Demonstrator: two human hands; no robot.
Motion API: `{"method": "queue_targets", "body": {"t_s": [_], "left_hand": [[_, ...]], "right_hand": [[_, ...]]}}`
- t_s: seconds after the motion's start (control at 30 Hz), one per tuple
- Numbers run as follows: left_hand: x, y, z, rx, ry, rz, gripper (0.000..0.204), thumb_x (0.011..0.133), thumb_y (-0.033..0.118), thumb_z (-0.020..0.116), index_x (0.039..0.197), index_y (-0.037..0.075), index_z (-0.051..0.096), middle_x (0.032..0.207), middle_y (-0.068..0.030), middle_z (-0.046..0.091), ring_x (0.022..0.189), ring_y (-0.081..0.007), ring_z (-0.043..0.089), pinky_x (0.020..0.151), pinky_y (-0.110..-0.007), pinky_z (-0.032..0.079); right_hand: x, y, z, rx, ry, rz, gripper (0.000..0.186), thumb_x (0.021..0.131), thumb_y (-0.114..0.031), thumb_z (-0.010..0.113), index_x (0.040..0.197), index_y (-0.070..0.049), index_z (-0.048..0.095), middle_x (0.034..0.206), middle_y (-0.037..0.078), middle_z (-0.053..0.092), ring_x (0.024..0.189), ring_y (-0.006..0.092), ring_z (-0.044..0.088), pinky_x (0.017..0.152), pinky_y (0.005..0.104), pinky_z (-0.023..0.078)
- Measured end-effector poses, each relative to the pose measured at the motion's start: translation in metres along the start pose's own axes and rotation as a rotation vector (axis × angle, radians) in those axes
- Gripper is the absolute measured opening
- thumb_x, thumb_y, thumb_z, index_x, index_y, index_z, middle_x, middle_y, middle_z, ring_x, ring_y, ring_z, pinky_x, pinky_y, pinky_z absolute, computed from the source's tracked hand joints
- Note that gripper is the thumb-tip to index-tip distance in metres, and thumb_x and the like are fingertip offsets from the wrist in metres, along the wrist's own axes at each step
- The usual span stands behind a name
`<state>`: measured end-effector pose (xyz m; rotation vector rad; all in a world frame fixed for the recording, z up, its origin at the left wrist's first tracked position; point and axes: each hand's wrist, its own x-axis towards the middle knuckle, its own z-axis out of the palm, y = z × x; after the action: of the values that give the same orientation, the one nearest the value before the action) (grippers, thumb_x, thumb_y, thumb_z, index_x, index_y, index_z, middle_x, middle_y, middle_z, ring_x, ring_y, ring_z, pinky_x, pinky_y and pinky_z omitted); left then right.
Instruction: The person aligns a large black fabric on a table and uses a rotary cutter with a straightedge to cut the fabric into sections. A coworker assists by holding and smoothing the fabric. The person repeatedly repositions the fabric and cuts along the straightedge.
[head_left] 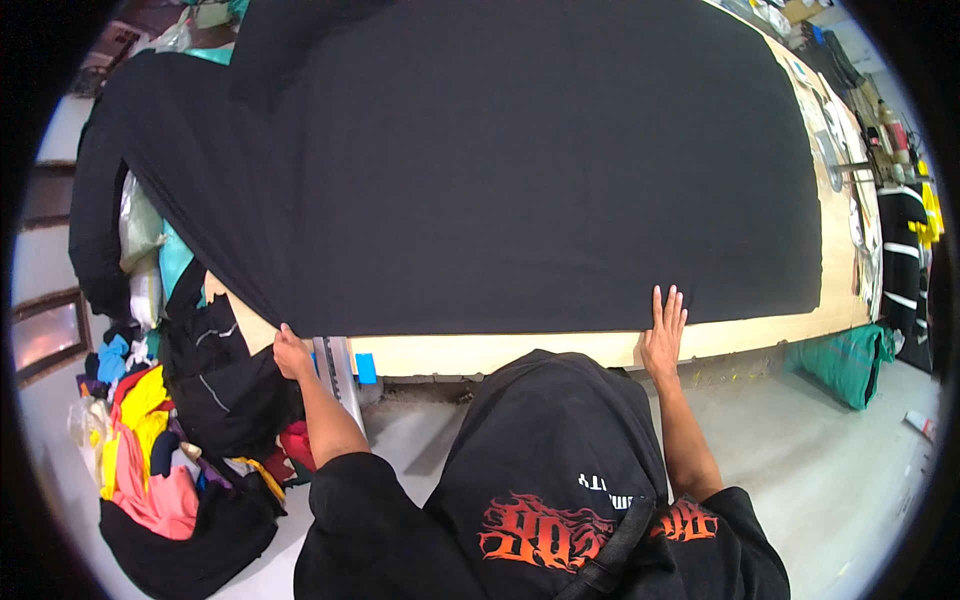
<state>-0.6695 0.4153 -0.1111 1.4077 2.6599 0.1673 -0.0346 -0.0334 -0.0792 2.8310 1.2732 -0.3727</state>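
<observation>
A wide sheet of black fabric [540, 170] lies spread over a pale wooden table [500, 352], its near edge running almost along the table's front. At the near left corner of the cloth, my left hand [292, 354] pinches the edge between thumb and fingers. From there the fabric slopes away to the left and hangs beyond the table. Farther right, my right hand [663, 335] rests flat with fingers stretched out, its fingertips on the cloth near the front edge and its palm over the bare wood strip.
Left of the table, a heap of coloured cloth [150, 440] lies on the floor beside black garments [215, 370]. A green sack [845, 365] stands at the right below the table. Papers and tools line the table's right edge, near a metal stand [835, 175].
</observation>
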Motion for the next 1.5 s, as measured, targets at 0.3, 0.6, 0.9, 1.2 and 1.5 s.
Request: {"method": "queue_targets", "body": {"t_s": [0.3, 0.6, 0.9, 1.2, 1.5], "left_hand": [[0.029, -0.012, 0.013, -0.084, -0.179, 0.083, 0.061, 0.114, 0.052, 0.056, 0.124, -0.003, 0.079, 0.127, -0.0297, 0.078, 0.123, -0.0494, 0.072, 0.106, -0.056, 0.054], [0.003, 0.001, 0.006, -0.091, -0.072, -0.043, 0.054, 0.113, 0.055, 0.059, 0.117, 0.007, 0.083, 0.121, -0.0198, 0.083, 0.116, -0.0436, 0.076, 0.100, -0.055, 0.057], [0.007, -0.005, 0.005, -0.138, -0.090, 0.010, 0.047, 0.111, 0.049, 0.068, 0.097, 0.005, 0.076, 0.093, -0.0140, 0.082, 0.088, -0.0350, 0.078, 0.084, -0.051, 0.057], [-0.009, 0.018, -0.001, -0.106, -0.042, -0.071, 0.044, 0.108, 0.049, 0.069, 0.121, 0.009, 0.081, 0.123, -0.0181, 0.083, 0.115, -0.0444, 0.077, 0.098, -0.056, 0.058], [0.005, 0.017, 0.030, -0.042, -0.076, 0.027, 0.069, 0.105, 0.057, 0.056, 0.110, -0.007, 0.081, 0.115, -0.0360, 0.079, 0.117, -0.0563, 0.074, 0.106, -0.065, 0.058]], "right_hand": [[-0.001, -0.002, -0.004, 0.011, -0.053, 0.101, 0.108, 0.091, 0.002, 0.064, 0.184, -0.024, 0.015, 0.191, 0.014, 0.007, 0.176, 0.0365, 0.007, 0.142, 0.0561, 0.009], [-0.007, -0.002, -0.006, 0.072, 0.021, 0.062, 0.106, 0.091, 0.004, 0.061, 0.184, -0.021, 0.016, 0.191, 0.015, 0.008, 0.176, 0.0360, 0.006, 0.142, 0.0578, 0.009], [-0.005, -0.004, -0.005, 0.036, 0.021, 0.048, 0.105, 0.093, 0.003, 0.060, 0.184, -0.023, 0.015, 0.191, 0.015, 0.007, 0.176, 0.0373, 0.007, 0.142, 0.0580, 0.010], [-0.006, -0.001, -0.014, 0.104, -0.006, 0.040, 0.100, 0.095, -0.003, 0.060, 0.184, -0.023, 0.017, 0.191, 0.015, 0.008, 0.176, 0.0372, 0.007, 0.142, 0.0575, 0.009], [0.008, 0.006, -0.017, 0.389, 0.226, 0.143, 0.067, 0.096, 0.000, 0.056, 0.162, -0.012, 0.055, 0.179, 0.021, 0.038, 0.170, 0.0389, 0.029, 0.140, 0.0619, 0.015]]}}
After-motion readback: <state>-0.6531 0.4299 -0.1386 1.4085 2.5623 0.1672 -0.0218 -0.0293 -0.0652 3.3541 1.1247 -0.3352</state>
